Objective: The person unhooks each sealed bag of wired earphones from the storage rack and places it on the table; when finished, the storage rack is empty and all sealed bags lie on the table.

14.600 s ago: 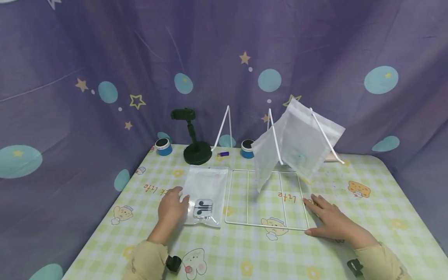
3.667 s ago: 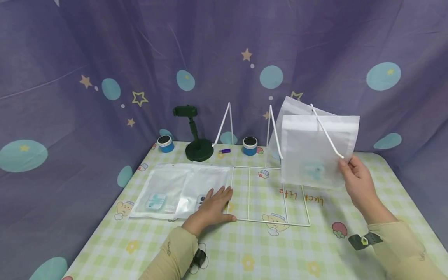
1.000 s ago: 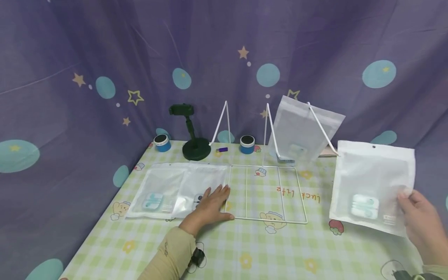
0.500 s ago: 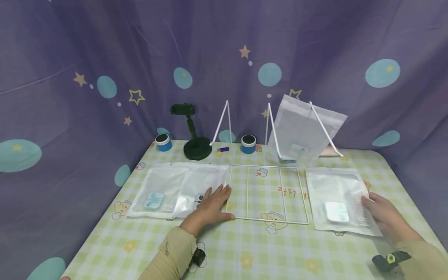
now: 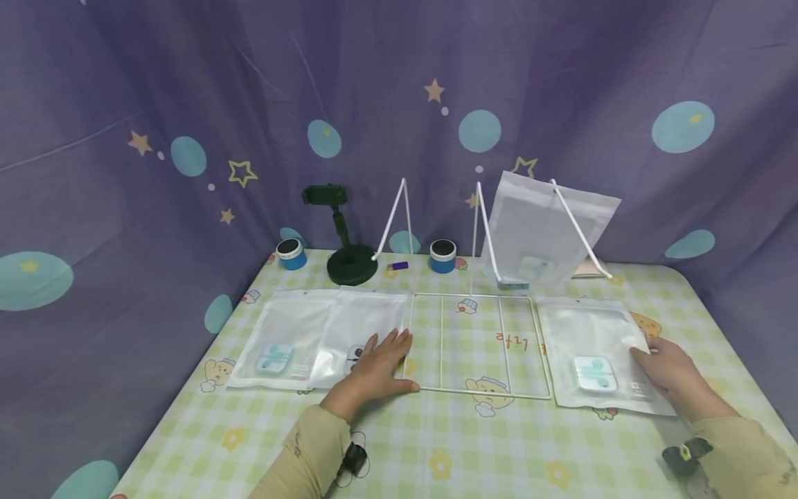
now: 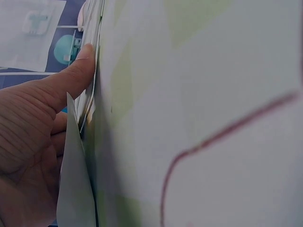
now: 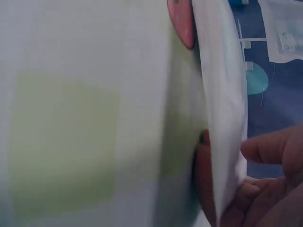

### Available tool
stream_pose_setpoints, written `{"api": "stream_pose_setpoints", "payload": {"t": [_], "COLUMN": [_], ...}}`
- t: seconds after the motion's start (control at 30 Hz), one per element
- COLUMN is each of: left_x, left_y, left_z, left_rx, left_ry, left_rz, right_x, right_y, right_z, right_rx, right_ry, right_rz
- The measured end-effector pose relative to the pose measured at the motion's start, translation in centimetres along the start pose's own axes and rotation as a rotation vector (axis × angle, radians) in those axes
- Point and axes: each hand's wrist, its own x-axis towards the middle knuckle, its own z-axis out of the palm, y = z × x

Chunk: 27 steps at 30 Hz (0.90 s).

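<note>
The bag [image 5: 598, 353] with the little blue earphone box inside lies flat on the tabletop [image 5: 436, 450], just to the right of the white wire rack [image 5: 476, 346]. Our right hand [image 5: 667, 364] has its grip on the bag's right edge, and from the wrist view we think the edge is pinched between thumb and fingers. Our left hand [image 5: 377, 367] lies flat with straight fingers on the two bags [image 5: 324, 336] on the left side, pressing them down. We think the bag is smooth and slippery, so it could slide on the cloth if we pull it fast. It could also bump the rack and push it out of place. One more bag [image 5: 542, 235] leans on the tall white wire stand [image 5: 580, 232] at the back, and a knock to the rack may tip it down. The tabletop has a green and yellow checked cloth with small bears and flowers. Behind it hangs a purple curtain [image 5: 187, 104] with stars and blue dots. A dark green phone holder [image 5: 343, 239] and two little blue pots [image 5: 291, 255] stand at the back.
</note>
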Motion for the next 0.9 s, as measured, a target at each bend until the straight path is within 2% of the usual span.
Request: {"api": "stream_pose_setpoints", "payload": {"t": [0.07,0.17,0.27,0.4,0.53,0.67,0.9], "left_x": [0.0,-0.1,-0.1,-0.2,-0.3,-0.3,-0.3], "left_y": [0.0,0.0,0.0,0.0,0.1,0.0,0.0], "left_z": [0.0,0.0,0.0,-0.1,-0.2,-0.1,-0.1], "left_rx": [0.0,-0.004,-0.002,-0.009,-0.013,-0.007,-0.011], "left_ry": [0.0,0.003,0.003,0.007,0.008,0.007,0.008], "left_rz": [0.003,0.005,0.005,0.013,0.012,0.011,0.013], "right_x": [-0.3,-0.8,-1.2,-1.2,-0.8,-0.4,0.5], "right_y": [-0.2,-0.8,-1.6,-3.4,-5.7,-8.1,-11.2], "right_z": [-0.7,-1.6,-2.4,-2.8,-2.5,-1.9,-1.2], "right_rx": [-0.146,-0.311,-0.379,-0.399,-0.33,-0.134,0.203], "right_ry": [0.012,0.038,0.071,0.132,0.212,0.243,0.206], "right_rz": [-0.053,-0.107,-0.129,-0.207,-0.365,-0.491,-0.523]}}
